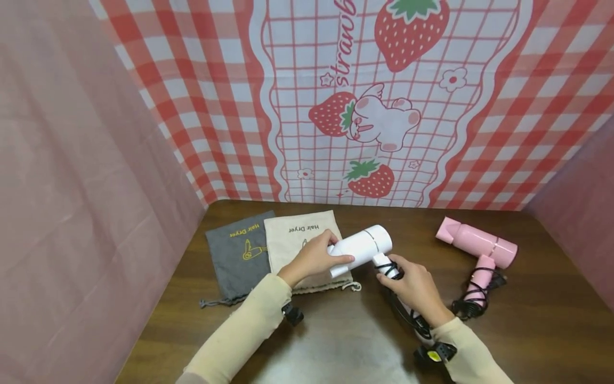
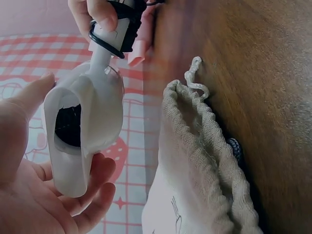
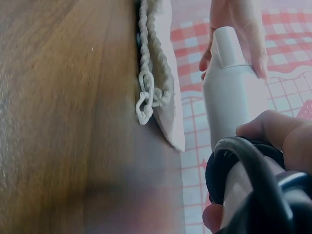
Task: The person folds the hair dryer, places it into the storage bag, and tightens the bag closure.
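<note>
A white hair dryer (image 1: 366,246) is held above the table between both hands, tilted, its wide rear end toward the right and its flat nozzle (image 2: 70,178) toward the left. My left hand (image 1: 316,256) holds the nozzle end, thumb on the near side and fingers curving around behind. With its fingers wrapped round the handle, my right hand (image 1: 416,288) grips the dryer together with the black cord (image 3: 253,170) coiled about it. Just behind and beneath the left hand lies a beige drawstring pouch (image 1: 283,234) printed "Hair Dryer", its white cord toward me.
A dark grey drawstring pouch (image 1: 230,264) lies left of the beige one, partly under it. On the right rests a pink hair dryer (image 1: 479,242), black cord wound on its handle. A checked strawberry cloth (image 1: 307,133) hangs behind the wooden table (image 1: 336,341).
</note>
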The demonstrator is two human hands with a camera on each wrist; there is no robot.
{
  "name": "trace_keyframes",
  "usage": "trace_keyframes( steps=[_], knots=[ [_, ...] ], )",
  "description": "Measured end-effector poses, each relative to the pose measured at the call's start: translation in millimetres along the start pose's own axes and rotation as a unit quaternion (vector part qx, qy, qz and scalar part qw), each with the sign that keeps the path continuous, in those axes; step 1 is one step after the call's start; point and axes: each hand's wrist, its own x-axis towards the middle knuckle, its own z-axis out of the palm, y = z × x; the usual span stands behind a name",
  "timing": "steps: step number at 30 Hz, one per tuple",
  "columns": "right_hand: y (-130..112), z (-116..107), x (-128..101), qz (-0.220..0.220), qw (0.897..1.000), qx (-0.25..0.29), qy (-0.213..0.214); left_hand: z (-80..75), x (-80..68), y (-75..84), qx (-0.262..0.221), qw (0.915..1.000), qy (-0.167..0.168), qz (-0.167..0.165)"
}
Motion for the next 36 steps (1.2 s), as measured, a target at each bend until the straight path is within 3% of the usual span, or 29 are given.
trace_keyframes(
  steps=[12,24,36],
  knots=[
    [-10.9,5.5,-6.2,-0.041,0.999,0.008,-0.009,-8.0,-24.6,-11.1,-0.021,0.9995,-0.024,-0.001],
    [-21.4,12.6,-7.9,-0.068,0.997,0.006,-0.036,-16.0,-44.3,-21.0,-0.055,0.9962,-0.063,-0.027],
    [-22.4,15.7,-9.7,-0.088,0.996,0.001,-0.035,-14.2,-49.9,-20.6,-0.074,0.9944,-0.075,-0.001]
  ],
)
